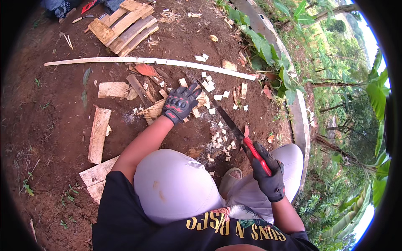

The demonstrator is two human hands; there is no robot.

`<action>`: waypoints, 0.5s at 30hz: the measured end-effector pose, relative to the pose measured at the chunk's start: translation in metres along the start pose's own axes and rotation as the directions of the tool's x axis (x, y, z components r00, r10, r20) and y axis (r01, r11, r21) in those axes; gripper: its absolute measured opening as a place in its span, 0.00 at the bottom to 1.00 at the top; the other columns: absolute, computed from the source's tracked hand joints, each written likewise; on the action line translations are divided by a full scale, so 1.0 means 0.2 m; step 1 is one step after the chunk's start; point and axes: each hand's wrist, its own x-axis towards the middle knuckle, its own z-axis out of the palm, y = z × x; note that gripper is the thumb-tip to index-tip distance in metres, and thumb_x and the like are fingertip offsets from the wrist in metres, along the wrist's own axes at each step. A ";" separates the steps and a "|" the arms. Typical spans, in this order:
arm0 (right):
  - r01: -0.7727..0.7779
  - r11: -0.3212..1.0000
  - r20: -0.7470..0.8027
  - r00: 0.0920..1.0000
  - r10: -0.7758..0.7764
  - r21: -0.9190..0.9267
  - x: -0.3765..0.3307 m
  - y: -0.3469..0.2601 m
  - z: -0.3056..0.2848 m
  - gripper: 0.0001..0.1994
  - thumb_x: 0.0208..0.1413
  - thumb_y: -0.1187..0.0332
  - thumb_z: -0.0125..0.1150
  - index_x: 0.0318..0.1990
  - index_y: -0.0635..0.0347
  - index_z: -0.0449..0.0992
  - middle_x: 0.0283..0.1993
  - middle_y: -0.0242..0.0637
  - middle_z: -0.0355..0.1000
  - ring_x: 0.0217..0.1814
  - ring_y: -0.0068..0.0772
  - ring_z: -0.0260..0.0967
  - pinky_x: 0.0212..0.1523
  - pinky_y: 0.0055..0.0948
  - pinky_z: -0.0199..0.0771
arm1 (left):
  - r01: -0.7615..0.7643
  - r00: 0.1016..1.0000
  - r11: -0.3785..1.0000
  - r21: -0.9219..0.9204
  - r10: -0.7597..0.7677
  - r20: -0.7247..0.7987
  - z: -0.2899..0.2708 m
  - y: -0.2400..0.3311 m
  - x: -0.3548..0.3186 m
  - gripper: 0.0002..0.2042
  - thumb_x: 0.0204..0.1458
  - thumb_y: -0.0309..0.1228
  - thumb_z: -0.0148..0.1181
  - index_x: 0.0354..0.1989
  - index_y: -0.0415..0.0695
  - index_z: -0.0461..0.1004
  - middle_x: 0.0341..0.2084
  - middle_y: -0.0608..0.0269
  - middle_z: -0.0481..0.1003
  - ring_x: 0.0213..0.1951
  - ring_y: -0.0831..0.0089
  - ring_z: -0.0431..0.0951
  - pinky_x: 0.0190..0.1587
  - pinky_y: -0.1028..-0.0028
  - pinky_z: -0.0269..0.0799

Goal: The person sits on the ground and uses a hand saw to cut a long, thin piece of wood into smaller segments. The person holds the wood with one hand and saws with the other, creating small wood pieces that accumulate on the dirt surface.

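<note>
My right hand [269, 175], in a black glove, is wrapped round the red handle of a hand saw [229, 121]. The dark blade slants up and left, its tip near the end of a wood piece [154, 111]. Over that piece lies my left hand [181, 103], also gloved in black with red trim, its fingers bent down on the wood. The wood shows on both sides of the glove; the fingertips are partly hidden. Small cut wood blocks [217, 140] are scattered on the soil below the blade, with several more [208, 83] beyond it.
A long thin wooden strip [146, 60] lies across the ground ahead. Beyond it sits a stack of planks [125, 26], near a knife [82, 18]. Short boards [99, 134] lie at left. A concrete edging [300, 117] borders plants at right. My sandalled foot [230, 180] is near the blocks.
</note>
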 end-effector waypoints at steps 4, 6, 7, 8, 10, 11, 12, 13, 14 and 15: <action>0.312 0.934 -0.013 0.947 -0.320 -0.174 -0.05 0.00 -0.05 0.24 0.66 0.70 0.69 0.69 0.58 0.79 0.59 0.52 0.84 0.56 0.53 0.87 0.51 0.42 0.87 | -0.032 0.999 0.999 -0.004 0.032 -0.024 -0.01 -0.02 0.02 0.28 0.70 0.47 0.57 0.78 0.60 0.69 0.80 0.67 0.64 0.70 0.56 0.72 0.72 0.52 0.67; 0.222 0.975 -0.078 0.972 -0.222 -0.018 0.14 -0.02 0.10 0.24 0.67 0.70 0.69 0.69 0.54 0.79 0.55 0.52 0.85 0.53 0.51 0.88 0.51 0.43 0.87 | -0.059 0.997 0.998 0.000 0.059 -0.052 0.02 -0.02 0.02 0.28 0.70 0.47 0.57 0.78 0.60 0.69 0.80 0.67 0.64 0.70 0.56 0.72 0.72 0.52 0.67; 0.234 0.972 -0.101 0.967 -0.234 -0.006 0.23 -0.03 0.16 0.24 0.67 0.69 0.69 0.70 0.53 0.79 0.53 0.50 0.86 0.52 0.50 0.88 0.51 0.43 0.87 | -0.060 0.995 0.998 -0.019 0.059 -0.076 0.02 -0.03 0.02 0.27 0.70 0.46 0.56 0.77 0.62 0.70 0.78 0.67 0.67 0.69 0.56 0.73 0.72 0.52 0.66; 0.245 0.970 -0.130 0.961 -0.242 0.002 0.32 -0.05 0.21 0.24 0.68 0.68 0.68 0.70 0.52 0.79 0.52 0.49 0.86 0.51 0.49 0.88 0.52 0.42 0.87 | -0.053 0.996 0.998 -0.019 0.051 -0.079 0.02 -0.01 0.04 0.27 0.69 0.46 0.57 0.77 0.62 0.71 0.79 0.67 0.67 0.68 0.56 0.73 0.71 0.52 0.66; 0.407 0.911 -0.198 0.889 -0.412 -0.067 0.39 0.01 0.28 0.24 0.69 0.67 0.68 0.71 0.51 0.78 0.49 0.46 0.87 0.49 0.46 0.88 0.52 0.41 0.87 | -0.028 0.998 1.000 -0.007 0.028 -0.060 0.02 0.02 0.03 0.27 0.69 0.46 0.57 0.76 0.62 0.72 0.79 0.67 0.66 0.68 0.56 0.73 0.70 0.52 0.67; 0.351 0.935 -0.156 0.922 -0.354 -0.044 0.32 0.04 0.26 0.24 0.69 0.66 0.69 0.71 0.51 0.78 0.51 0.46 0.86 0.48 0.46 0.88 0.53 0.41 0.86 | -0.027 0.997 1.000 0.005 0.028 -0.073 0.01 0.02 0.02 0.26 0.69 0.47 0.57 0.75 0.60 0.73 0.79 0.66 0.66 0.67 0.56 0.74 0.70 0.50 0.68; 0.312 0.950 -0.109 0.943 -0.313 -0.032 0.30 0.06 0.23 0.24 0.69 0.65 0.69 0.72 0.51 0.78 0.52 0.45 0.86 0.48 0.46 0.88 0.54 0.41 0.86 | -0.064 0.997 0.998 0.011 0.064 -0.032 -0.01 -0.02 0.05 0.26 0.69 0.50 0.58 0.75 0.66 0.73 0.79 0.63 0.65 0.67 0.54 0.75 0.68 0.49 0.69; 0.231 0.973 -0.079 0.970 -0.228 0.029 0.24 0.10 0.22 0.24 0.69 0.65 0.69 0.72 0.50 0.78 0.53 0.45 0.86 0.48 0.46 0.88 0.54 0.41 0.86 | -0.083 0.997 0.995 0.056 0.083 0.000 -0.05 0.01 0.04 0.26 0.69 0.51 0.58 0.75 0.69 0.73 0.78 0.61 0.65 0.67 0.54 0.75 0.67 0.49 0.69; 0.223 0.974 -0.073 0.973 -0.220 0.038 0.21 0.08 0.21 0.24 0.69 0.66 0.69 0.72 0.50 0.78 0.53 0.47 0.85 0.47 0.46 0.88 0.54 0.41 0.86 | -0.092 0.996 0.991 0.098 0.090 0.027 -0.07 0.05 0.02 0.25 0.68 0.53 0.58 0.74 0.73 0.74 0.78 0.59 0.66 0.67 0.54 0.75 0.66 0.49 0.69; 0.223 0.974 -0.083 0.972 -0.218 0.045 0.20 0.06 0.19 0.25 0.69 0.66 0.69 0.72 0.50 0.78 0.54 0.48 0.85 0.47 0.47 0.88 0.54 0.41 0.86 | -0.108 0.994 0.987 0.118 0.109 0.000 -0.07 0.04 0.03 0.24 0.68 0.55 0.58 0.73 0.78 0.74 0.78 0.56 0.65 0.66 0.53 0.75 0.65 0.50 0.69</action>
